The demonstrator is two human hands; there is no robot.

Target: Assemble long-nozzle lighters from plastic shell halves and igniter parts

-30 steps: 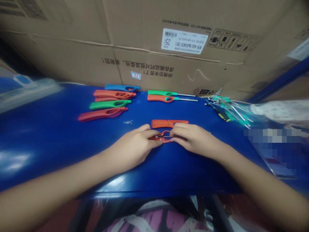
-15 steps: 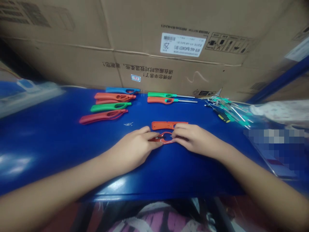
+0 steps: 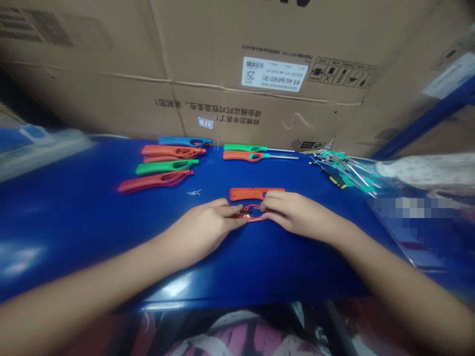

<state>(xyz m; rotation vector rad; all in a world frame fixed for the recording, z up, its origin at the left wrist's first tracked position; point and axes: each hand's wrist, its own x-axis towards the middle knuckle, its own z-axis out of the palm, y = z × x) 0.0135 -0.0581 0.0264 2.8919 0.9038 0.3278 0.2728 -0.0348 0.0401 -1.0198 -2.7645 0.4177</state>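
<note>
My left hand [image 3: 203,228] and my right hand [image 3: 293,212] meet at the middle of the blue table [image 3: 74,217]. Both pinch a red lighter handle half [image 3: 249,213] that lies flat between the fingertips, with a small metal part inside it. Just beyond my fingers lies a matching orange handle half [image 3: 256,193]. Fingers of both hands are curled onto the red piece.
Coloured lighter handles [image 3: 163,163] lie in a row at the back left. Two finished long lighters [image 3: 256,152] lie behind the orange half. Thin metal rods with green ends [image 3: 345,168] are heaped at the right. A small wire spring [image 3: 194,192] lies loose. Cardboard boxes [image 3: 237,64] wall the back.
My hands stay on the red handle half, with only small finger shifts. The view has tilted slightly.
</note>
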